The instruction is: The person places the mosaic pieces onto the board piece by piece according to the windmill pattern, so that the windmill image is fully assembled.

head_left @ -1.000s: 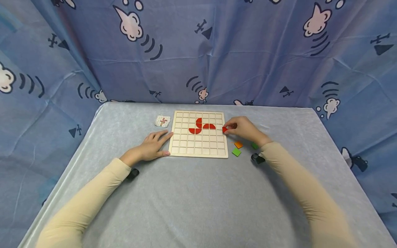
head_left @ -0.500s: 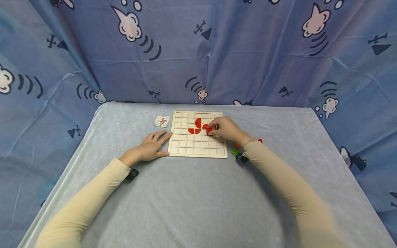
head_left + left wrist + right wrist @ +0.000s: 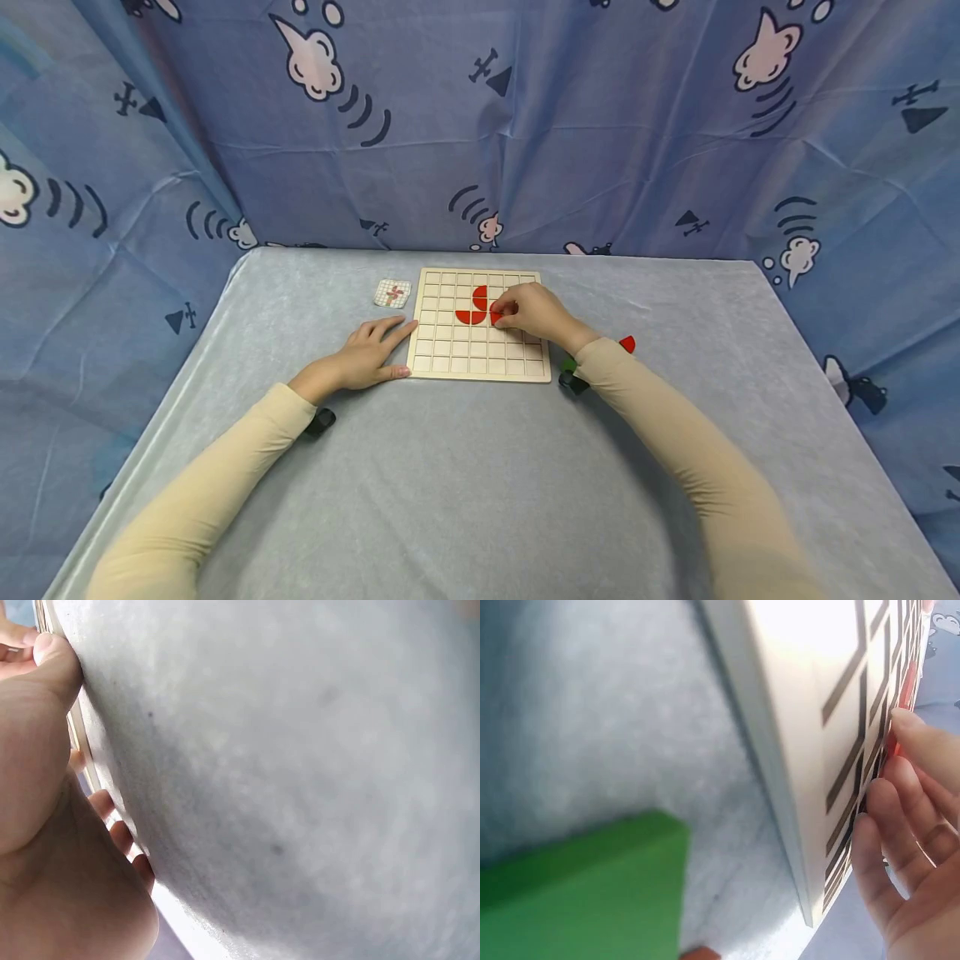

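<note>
A pale wooden grid board (image 3: 465, 350) lies on the cloth-covered table. Red quarter-circle tiles (image 3: 471, 317) form curved shapes near its middle. My right hand (image 3: 538, 312) reaches over the board from the right and pinches another red quarter-circle tile (image 3: 496, 320) between thumb and fingers, right beside the placed ones. In the right wrist view those fingers sit at the grid surface, and they partly cover the red tile (image 3: 894, 744). My left hand (image 3: 360, 354) rests at the board's left edge, fingers spread, with thumb and index fingertip touching the rim.
A small card (image 3: 392, 293) with a grid and coloured pattern lies left of the board. Right of it, a green tile (image 3: 569, 364) and a loose red tile (image 3: 627, 343) show around my right sleeve. An orange tile (image 3: 701, 953) peeks into the right wrist view.
My right hand has carried the red tile leftward from the board's right edge to the red tiles in the middle. My left hand has stayed put.
</note>
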`<action>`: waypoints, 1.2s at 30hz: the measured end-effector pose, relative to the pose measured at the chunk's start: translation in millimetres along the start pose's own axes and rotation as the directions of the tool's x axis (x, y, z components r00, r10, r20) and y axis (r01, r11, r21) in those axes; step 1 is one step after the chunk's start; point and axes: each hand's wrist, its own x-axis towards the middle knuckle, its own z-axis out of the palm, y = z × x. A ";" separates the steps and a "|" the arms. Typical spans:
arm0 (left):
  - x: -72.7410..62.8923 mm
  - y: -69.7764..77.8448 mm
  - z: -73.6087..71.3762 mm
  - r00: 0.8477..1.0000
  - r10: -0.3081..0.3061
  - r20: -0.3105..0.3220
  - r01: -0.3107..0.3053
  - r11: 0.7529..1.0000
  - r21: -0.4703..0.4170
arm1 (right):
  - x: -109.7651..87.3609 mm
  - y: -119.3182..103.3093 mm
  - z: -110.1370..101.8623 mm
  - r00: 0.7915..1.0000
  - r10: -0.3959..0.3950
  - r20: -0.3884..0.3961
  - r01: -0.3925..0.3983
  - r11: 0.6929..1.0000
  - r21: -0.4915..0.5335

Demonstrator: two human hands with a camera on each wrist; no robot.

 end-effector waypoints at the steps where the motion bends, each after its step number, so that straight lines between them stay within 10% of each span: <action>1: 0.0 0.0 -0.1 1.000 -0.001 0.001 0.001 1.000 -0.001 | 0.0 0.0 0.3 1.000 0.000 0.000 0.000 1.000 0.001; 36: -2.5 -2.0 1.7 1.000 0.018 -0.009 -0.018 1.000 -0.001 | -2.0 -0.5 6.4 0.997 0.068 -0.020 -0.066 0.993 0.101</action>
